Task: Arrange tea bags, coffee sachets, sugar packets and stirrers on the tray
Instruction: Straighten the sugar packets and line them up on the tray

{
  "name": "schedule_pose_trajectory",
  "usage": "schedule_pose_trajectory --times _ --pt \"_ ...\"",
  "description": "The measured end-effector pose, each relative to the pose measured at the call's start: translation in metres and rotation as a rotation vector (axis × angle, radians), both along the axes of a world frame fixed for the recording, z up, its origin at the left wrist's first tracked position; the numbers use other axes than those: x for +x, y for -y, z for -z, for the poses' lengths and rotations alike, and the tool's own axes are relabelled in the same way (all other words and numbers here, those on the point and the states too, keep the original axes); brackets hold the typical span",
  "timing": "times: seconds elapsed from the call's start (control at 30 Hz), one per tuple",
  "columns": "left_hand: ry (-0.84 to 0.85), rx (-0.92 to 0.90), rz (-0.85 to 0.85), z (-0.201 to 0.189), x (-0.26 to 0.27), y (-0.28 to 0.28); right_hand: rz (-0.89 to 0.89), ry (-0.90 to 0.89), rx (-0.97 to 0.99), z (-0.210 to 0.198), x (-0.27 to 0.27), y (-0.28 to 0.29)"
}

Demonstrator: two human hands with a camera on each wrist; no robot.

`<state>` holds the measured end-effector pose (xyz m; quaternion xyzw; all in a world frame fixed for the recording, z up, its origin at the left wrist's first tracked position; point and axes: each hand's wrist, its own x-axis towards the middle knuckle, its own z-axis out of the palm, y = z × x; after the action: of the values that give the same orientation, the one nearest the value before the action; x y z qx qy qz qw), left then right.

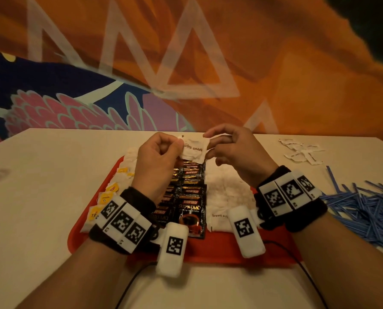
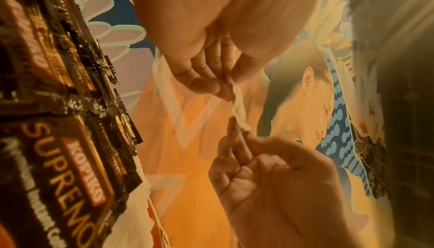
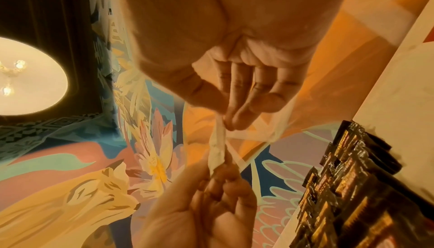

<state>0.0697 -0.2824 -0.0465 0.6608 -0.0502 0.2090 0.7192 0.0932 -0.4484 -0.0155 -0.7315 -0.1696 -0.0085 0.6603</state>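
- Tea bags (image 1: 110, 195), coffee sachets (image 1: 186, 197) and sugar rows lie on the tray (image 1: 219, 248).
- Left hand (image 1: 157, 161) and right hand (image 1: 232, 150) pinch one sugar packet (image 1: 195, 150) above it.
- Loose packets (image 1: 301, 150) and stirrers (image 1: 362, 206) wait on the desk (image 1: 41, 175).

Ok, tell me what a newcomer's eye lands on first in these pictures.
First, both hands raised over the red tray: the left hand and right hand each pinch an end of one white brown sugar packet. Below them, a column of dark coffee sachets runs down the tray's middle. To the right on the table sprawls a heap of blue stirrers.
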Motion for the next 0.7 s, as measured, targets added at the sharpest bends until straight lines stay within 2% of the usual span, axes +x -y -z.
schedule_pose_trajectory --times 0.1,0.2,0.3,0.4,0.47,0.6,0.7 --pt "0.026 0.068 0.012 -0.0001 -0.0019 0.0005 -0.072 -0.027 -0.021 -0.0002 -0.0026 -0.0015" --pt "0.024 0.023 0.056 -0.002 -0.0051 0.0015 -0.081 0.0 -0.041 0.0041 -0.0032 -0.0063" --pt "-0.017 -0.016 0.111 -0.0029 -0.0059 -0.0007 -0.057 -0.054 0.14 0.0035 -0.0025 -0.0076" --pt "-0.04 0.072 0.169 -0.0005 -0.0051 -0.0009 -0.096 -0.131 0.299 0.0025 -0.0035 -0.0075" --pt "-0.028 0.087 0.155 0.0015 -0.0038 -0.001 -0.112 -0.119 0.267 0.0033 -0.004 -0.0079" --pt "-0.005 0.065 0.133 0.0008 -0.0036 -0.0024 -0.08 0.012 0.061 0.0046 -0.0034 -0.0045" --pt "0.013 0.083 0.119 -0.0001 -0.0034 -0.0041 -0.014 0.073 0.122 0.0031 -0.0034 -0.0049"
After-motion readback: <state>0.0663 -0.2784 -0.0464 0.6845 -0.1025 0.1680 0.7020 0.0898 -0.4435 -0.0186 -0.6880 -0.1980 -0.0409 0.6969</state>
